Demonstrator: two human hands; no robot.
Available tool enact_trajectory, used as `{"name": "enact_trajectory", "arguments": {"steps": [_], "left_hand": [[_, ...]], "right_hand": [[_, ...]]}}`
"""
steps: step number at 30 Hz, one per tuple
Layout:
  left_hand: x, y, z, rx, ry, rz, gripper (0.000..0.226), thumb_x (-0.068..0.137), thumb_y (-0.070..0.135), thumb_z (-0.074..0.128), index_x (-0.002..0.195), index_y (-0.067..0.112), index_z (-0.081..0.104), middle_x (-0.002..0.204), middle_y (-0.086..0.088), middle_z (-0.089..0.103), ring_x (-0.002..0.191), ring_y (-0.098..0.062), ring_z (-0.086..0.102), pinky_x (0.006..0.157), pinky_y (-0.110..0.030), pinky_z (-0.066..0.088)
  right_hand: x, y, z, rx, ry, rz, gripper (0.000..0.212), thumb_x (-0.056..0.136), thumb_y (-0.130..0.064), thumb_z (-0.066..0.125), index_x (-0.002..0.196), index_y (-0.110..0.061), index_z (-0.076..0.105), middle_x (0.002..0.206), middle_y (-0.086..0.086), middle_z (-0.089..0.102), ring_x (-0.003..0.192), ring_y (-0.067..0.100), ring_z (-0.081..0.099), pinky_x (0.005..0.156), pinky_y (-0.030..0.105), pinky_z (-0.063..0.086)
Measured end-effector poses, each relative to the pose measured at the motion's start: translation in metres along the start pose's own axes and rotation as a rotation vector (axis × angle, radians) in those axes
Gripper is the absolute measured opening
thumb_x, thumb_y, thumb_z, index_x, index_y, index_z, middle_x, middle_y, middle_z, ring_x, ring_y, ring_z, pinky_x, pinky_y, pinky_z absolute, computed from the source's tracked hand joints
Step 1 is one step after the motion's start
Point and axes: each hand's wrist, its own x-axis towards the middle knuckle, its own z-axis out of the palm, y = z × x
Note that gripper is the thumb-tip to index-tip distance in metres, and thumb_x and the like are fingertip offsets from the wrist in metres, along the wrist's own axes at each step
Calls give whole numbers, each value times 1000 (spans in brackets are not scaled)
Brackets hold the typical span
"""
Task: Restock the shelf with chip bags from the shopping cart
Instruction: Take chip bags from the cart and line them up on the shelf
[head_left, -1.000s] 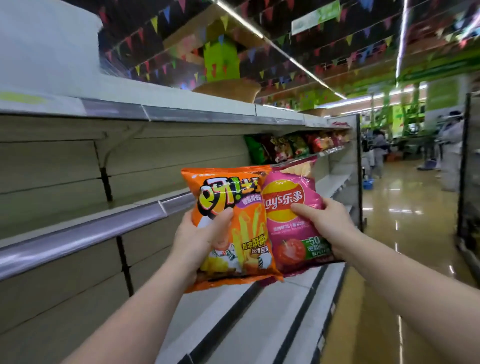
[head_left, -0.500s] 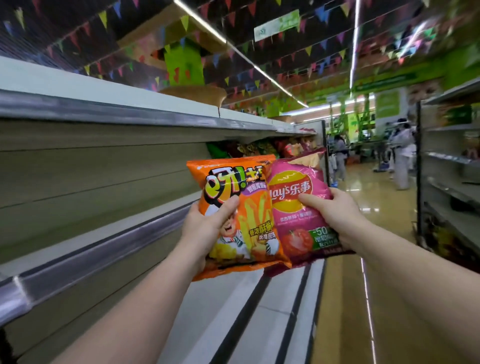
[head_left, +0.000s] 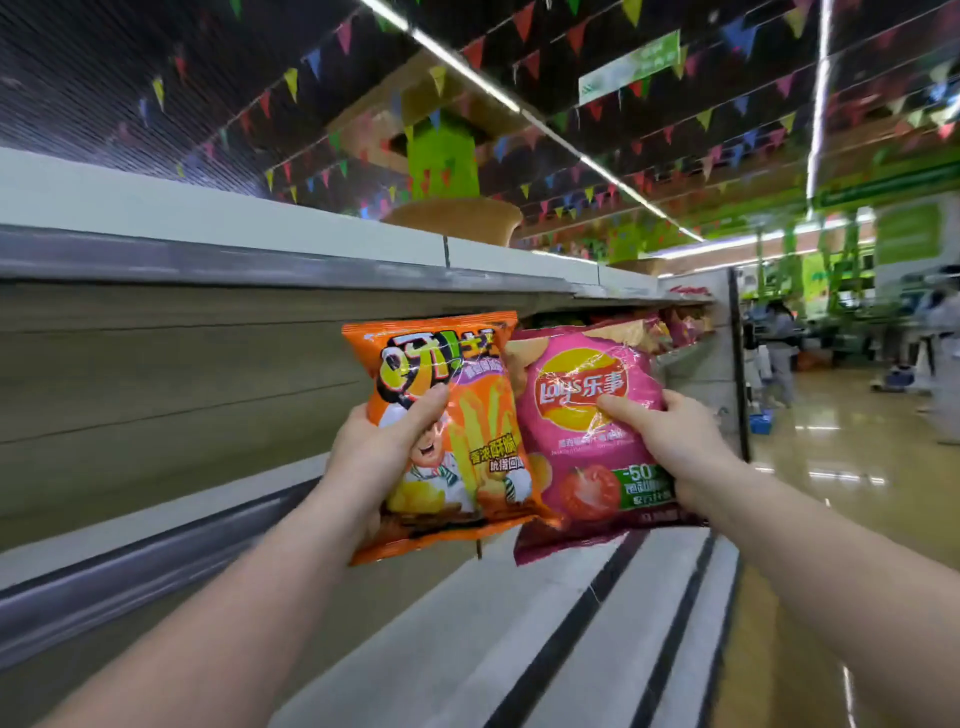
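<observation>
At frame center, left hand is gripping an orange chip bag w/ thumb across its front, right hand is pinching a pink Lay's bag, both upright before shelf.

Left hand grips orange bag, right hand pink bag

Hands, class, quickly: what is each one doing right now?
Left hand: grips the orange chip bag.
Right hand: grips the pink chip bag.
</observation>
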Motion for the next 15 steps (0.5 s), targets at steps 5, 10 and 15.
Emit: {"name": "enact_trajectory", "arguments": {"steps": [5, 10, 15], "left_hand": [[50, 1, 25, 29, 42, -63, 43, 69, 46, 78, 96, 15, 67, 80, -8, 75, 68, -25, 72, 74, -44, 58], [100, 2, 40, 50, 67, -133, 68, 56, 57, 81, 102, 9, 67, 80, -12, 74, 64, -27, 71, 68, -45, 59], [144, 5, 46, 52, 9, -157, 47, 70, 52, 73, 91, 11, 69, 61, -8, 70, 42, -20, 65, 44, -30, 56]], "right_hand": [[68, 10, -5, 54, -41, 18, 30, 78, -24, 74, 99, -13, 56, 84, 12, 69, 67, 26, 67, 64, 35, 57], [132, 16, 5, 96, -88, 25, 18, 79, -22, 74, 84, -14, 58, 81, 11, 68, 58, 22, 64, 51, 28, 56], [192, 15, 20, 42, -155, 95, 27, 77, -26, 75, 89, -7, 60, 68, 11, 68, 46, 21, 63, 49, 28, 53]]}}
